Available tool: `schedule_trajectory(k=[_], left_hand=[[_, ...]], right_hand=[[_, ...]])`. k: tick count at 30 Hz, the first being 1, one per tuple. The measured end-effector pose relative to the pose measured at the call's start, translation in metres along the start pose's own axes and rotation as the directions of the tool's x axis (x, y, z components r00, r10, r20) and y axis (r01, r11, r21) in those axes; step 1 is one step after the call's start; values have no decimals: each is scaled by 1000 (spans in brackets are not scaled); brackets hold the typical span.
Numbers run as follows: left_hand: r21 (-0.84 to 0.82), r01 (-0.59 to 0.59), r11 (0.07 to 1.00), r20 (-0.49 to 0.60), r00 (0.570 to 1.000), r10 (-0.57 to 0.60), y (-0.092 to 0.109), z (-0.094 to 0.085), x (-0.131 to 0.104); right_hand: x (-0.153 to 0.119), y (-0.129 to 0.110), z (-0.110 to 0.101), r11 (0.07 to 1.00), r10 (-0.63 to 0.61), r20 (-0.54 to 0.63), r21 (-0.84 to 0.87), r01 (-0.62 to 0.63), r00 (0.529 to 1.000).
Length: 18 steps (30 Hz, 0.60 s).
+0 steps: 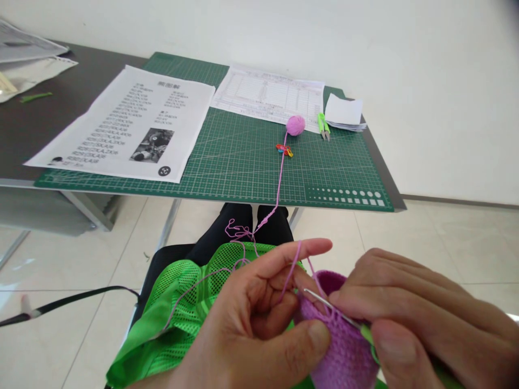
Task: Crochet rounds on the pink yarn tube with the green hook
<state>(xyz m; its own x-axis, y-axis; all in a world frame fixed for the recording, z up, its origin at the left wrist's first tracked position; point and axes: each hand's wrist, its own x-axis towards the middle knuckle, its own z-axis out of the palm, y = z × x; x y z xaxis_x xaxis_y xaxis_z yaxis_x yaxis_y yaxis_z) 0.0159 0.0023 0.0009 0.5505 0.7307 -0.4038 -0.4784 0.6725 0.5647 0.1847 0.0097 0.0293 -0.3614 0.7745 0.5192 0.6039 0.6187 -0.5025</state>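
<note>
The person's right hand (421, 310) grasps the green handle of a crochet hook (318, 297), its metal shaft lying across the rim of the pink crochet piece (344, 359). The left hand (251, 319) pinches that piece under its thumb, the index finger stretched out with pink yarn (279, 181) looped over it. The piece is held above the lap, over a green mesh vest (178, 283). From the tangled strands by the knees, yarn runs up over the table edge, past colored clips (284, 150), to a yarn ball (295, 126) on the green mat (239, 156). Right of the ball are small snips (323, 127) and a stack of white paper (344, 112); a printed sheet (121, 129) lies at left.
</note>
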Motion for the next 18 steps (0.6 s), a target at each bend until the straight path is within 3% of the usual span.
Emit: schedule_trajectory(k=[6,10,13,16,17,18], left_hand=[[43,-118,992,-115,986,122,-8,5,3],[128,-207,970,-194,954,230,-15,6,6],[187,-294,937,-306,889,340,-24,11,8],[295,-384,875,-391,787,478,-31,16,10],[297,-392,871,-405,774,487,-32,17,10],[264,-389,883,-402,788,467,-32,16,10]], right_hand=[[-4,5,6,999,-10,32,-36,11,999],[-7,8,12,994,-52,37,-94,55,998],[-7,7,20,975,-119,11,-187,119,993],[-11,6,29,979,-65,-83,-199,47,994],[-13,7,32,984,-54,-120,-174,33,991],[-15,9,33,988,-58,-147,-147,37,987]])
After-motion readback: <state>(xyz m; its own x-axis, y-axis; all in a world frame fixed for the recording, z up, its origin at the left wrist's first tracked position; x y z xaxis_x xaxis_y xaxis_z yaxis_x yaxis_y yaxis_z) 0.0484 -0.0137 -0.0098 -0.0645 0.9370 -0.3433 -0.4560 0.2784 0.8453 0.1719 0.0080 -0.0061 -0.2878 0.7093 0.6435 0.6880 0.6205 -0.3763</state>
